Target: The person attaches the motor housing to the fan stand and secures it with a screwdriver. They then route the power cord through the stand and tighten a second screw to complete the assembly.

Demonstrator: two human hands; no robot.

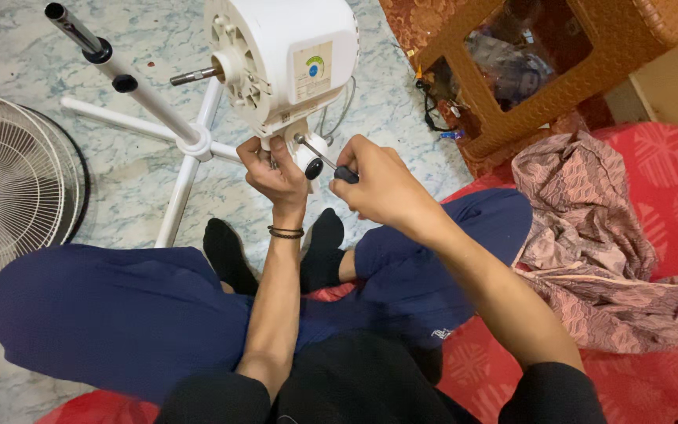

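A white fan motor housing (pixel 288 55) with a bare metal shaft (pixel 194 76) is held up in front of me. My left hand (pixel 272 169) grips the neck at the bottom of the housing. My right hand (pixel 378 184) is closed around the dark handle of a screwdriver (pixel 325 161), whose metal shank points up-left into the neck joint beside a black knob (pixel 313 167). A black band sits on my left wrist.
The white fan stand with its pole (pixel 131 86) and cross base (pixel 190 149) lies on the marble floor. A white fan grille (pixel 9 188) lies at left. A brown plastic stool (pixel 559 71) and a crumpled patterned cloth (pixel 590 235) on a red mat are at right.
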